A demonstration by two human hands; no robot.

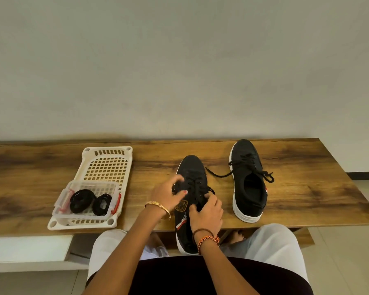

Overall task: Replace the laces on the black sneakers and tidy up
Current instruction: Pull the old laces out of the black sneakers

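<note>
Two black sneakers with white soles are on the wooden table (307,188). The near sneaker (192,173) lies in front of me, its heel hanging over the table's front edge. My left hand (166,193) grips its left side by the eyelets. My right hand (207,211) pinches its black lace near the tongue. The other sneaker (248,182) stands to the right with its lace (219,174) loose, the ends trailing on the table. Two coiled black laces (90,201) lie in a clear plastic box (60,211).
The clear box, with red clips, sits on a cream perforated plastic tray (109,165) at the table's left. A plain wall stands right behind the table. My knees are under the front edge. Tiled floor shows at the right.
</note>
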